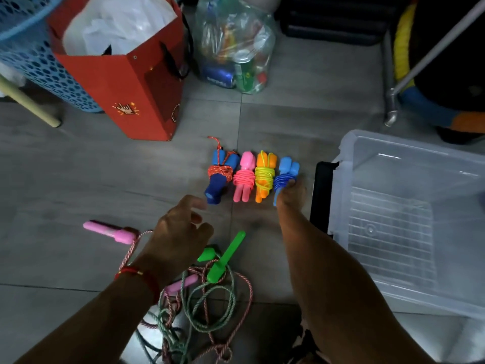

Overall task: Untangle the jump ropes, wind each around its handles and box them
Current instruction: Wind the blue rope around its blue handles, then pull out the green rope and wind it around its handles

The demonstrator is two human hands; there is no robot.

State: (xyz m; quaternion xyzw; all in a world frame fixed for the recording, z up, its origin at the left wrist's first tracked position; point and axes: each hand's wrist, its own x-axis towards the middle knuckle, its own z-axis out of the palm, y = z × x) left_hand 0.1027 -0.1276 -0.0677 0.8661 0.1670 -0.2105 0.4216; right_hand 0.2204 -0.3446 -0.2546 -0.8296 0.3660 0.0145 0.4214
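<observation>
Here the right hand [290, 194] grips the blue bundle [286, 174]; the left hand [181, 229] hovers open. Releasing carelessly could loosen its winding.

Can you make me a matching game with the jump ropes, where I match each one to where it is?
Things:
1. light blue-handled rope bundle wound with blue cord
2. dark blue-handled rope bundle wound with orange cord
3. green-handled jump rope
4. clear plastic storage box

Places or states:
A. leftmost in the row
B. still tangled, near the left hand
C. under the right hand's fingers
D. nothing inside yet

Pairs: 1-C, 2-A, 3-B, 4-D
</observation>
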